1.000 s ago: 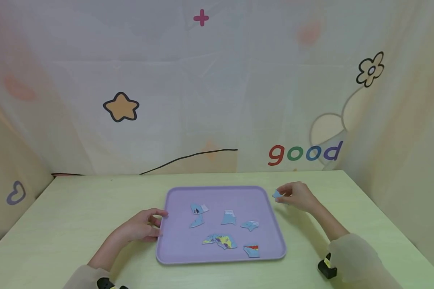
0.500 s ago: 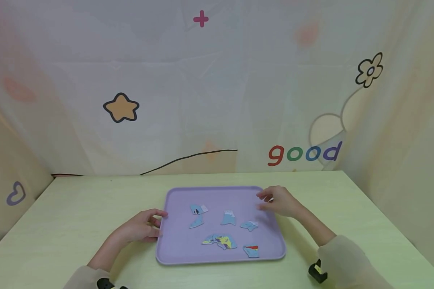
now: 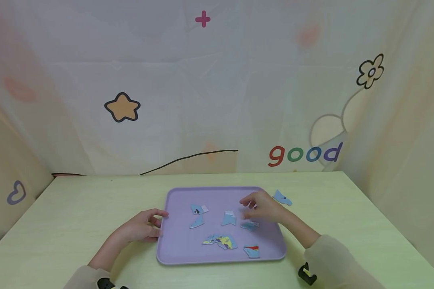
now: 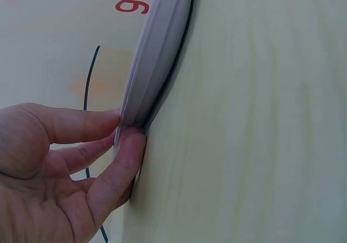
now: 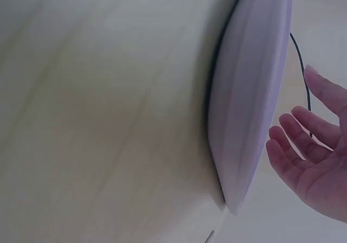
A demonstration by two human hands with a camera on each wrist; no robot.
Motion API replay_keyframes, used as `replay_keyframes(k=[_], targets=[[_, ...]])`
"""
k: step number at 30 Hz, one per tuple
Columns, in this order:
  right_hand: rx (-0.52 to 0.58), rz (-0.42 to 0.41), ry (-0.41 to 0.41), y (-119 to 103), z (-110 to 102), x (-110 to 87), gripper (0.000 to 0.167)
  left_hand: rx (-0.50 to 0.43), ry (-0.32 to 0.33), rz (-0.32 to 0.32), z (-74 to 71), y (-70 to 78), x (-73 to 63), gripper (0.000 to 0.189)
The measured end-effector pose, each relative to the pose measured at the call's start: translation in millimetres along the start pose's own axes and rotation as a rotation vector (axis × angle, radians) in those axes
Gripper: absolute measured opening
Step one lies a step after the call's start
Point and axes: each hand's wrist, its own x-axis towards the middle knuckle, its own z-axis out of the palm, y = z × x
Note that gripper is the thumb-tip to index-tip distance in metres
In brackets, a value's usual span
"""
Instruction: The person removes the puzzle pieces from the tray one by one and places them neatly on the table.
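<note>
My left hand (image 3: 142,225) holds the left rim of a lilac tray (image 3: 177,253). In the left wrist view, the thumb and fingertips of the left hand (image 4: 81,167) are on either side of that rim. My right hand (image 3: 263,206) hovers over the tray's right part, holding nothing; its fingers are loosely bent in the right wrist view. Beneath it lies a pale blue puzzle piece (image 3: 250,225), partly covered. To its left is a blue-and-white puzzle piece (image 3: 229,218). Another blue puzzle piece (image 3: 282,197) lies on the table past the tray's right rim.
Also on the tray are a yellow-and-blue map-like puzzle section (image 3: 222,241), a red-and-blue puzzle piece (image 3: 252,251), a piece with a dark mark (image 3: 198,209) and a slim blue piece (image 3: 197,222). Printed cloth (image 3: 217,100) encloses the pale wooden table (image 3: 94,208).
My right hand has let go of the blue puzzle piece on the table at the right, then moved left over the tray. My left hand has stayed at the rim.
</note>
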Motion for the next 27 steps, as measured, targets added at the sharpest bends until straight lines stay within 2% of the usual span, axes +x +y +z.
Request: replay_keyframes(k=[13,27], targets=[[-0.072,-0.026,-0.028,-11.8,17.3,9.2,0.042,0.016,0.019,-0.016,1.3,-0.6,1.6,0.048],[-0.138,-0.015,-0.042,-15.9,23.7,15.3,0.042,0.011,0.018,-0.021,1.3,-0.4,1.9,0.049]])
